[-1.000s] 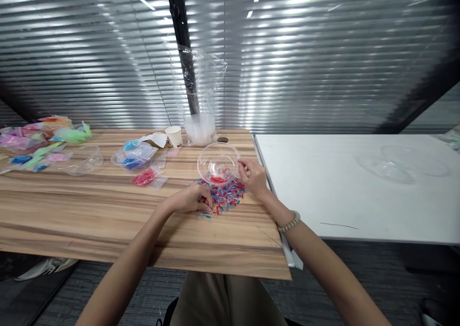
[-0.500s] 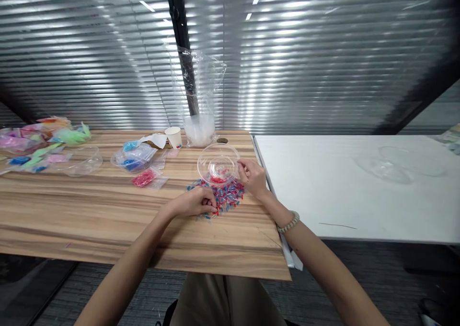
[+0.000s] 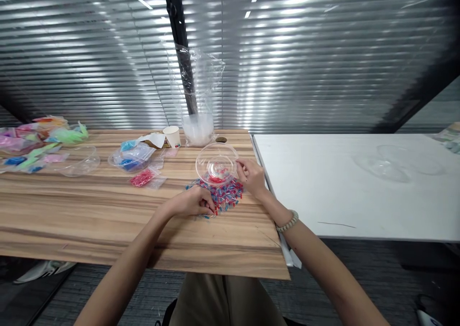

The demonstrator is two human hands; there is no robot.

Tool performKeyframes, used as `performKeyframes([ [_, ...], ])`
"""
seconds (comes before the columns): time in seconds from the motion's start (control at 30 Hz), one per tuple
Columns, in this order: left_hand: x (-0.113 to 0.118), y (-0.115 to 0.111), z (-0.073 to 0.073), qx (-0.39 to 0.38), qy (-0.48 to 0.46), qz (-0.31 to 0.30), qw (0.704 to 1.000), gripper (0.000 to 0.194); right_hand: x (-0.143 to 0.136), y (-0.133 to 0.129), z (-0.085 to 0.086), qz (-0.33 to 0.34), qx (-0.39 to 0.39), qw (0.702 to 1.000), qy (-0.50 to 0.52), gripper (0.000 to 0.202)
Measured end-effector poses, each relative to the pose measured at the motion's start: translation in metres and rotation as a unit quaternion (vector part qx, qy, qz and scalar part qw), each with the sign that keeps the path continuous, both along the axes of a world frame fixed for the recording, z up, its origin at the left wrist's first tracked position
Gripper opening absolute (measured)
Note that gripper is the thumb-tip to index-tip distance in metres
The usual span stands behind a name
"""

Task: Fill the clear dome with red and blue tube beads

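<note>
My left hand is closed in a pinch, its fingertips down at the left front edge of a loose pile of small red and blue tube-like pieces. What sits between those fingertips is too small to make out. With thumb and forefinger, my right hand grips the right rim of a clear plastic bowl. The bowl is tilted towards me, just behind and partly over the pile. Some red pieces show through its lower part.
Left of the bowl lie a bag of pink-red pieces, a clear container with blue packets and a paper cup. A tall clear bag stands behind. Colourful bags crowd the far left. A white table adjoins right.
My left fingertips have shifted very slightly at the pile's edge. My right hand keeps its grip on the bowl. A shoe has come into view under the table at lower left.
</note>
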State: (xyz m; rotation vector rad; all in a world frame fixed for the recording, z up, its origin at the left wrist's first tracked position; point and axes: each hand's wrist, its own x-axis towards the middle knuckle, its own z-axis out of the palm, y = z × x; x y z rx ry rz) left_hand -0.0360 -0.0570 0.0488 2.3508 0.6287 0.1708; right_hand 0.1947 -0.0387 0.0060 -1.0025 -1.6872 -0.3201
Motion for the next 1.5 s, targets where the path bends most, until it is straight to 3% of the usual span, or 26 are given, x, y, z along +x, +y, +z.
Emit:
performKeyframes([
  [0.77,0.001,-0.002,-0.001,0.004,0.028,-0.035,0.999,0.015,-0.001,-0.001,0.000,-0.009,-0.016,1.000,0.001,0.016],
  [1.0,0.002,-0.005,0.008,0.015,-0.017,-0.015,1.000,0.017,0.000,0.000,-0.003,-0.001,-0.018,1.000,0.008,0.015],
  [1.13,0.001,-0.006,0.016,0.051,-0.135,0.051,0.988,0.016,-0.001,-0.001,-0.003,0.006,-0.017,1.000,0.009,0.015],
  [1.27,-0.001,0.000,0.015,0.194,-0.219,0.193,0.936,0.014,-0.003,-0.004,-0.001,0.018,-0.007,1.000,-0.003,0.015],
  [1.37,-0.003,0.008,0.009,0.281,-0.210,0.249,0.903,0.013,-0.003,-0.006,0.001,0.031,0.032,0.999,-0.031,0.016],
  [1.5,-0.004,0.014,0.000,0.343,-0.149,0.254,0.892,0.013,-0.003,-0.008,0.001,0.024,0.068,0.995,-0.064,0.016],
])
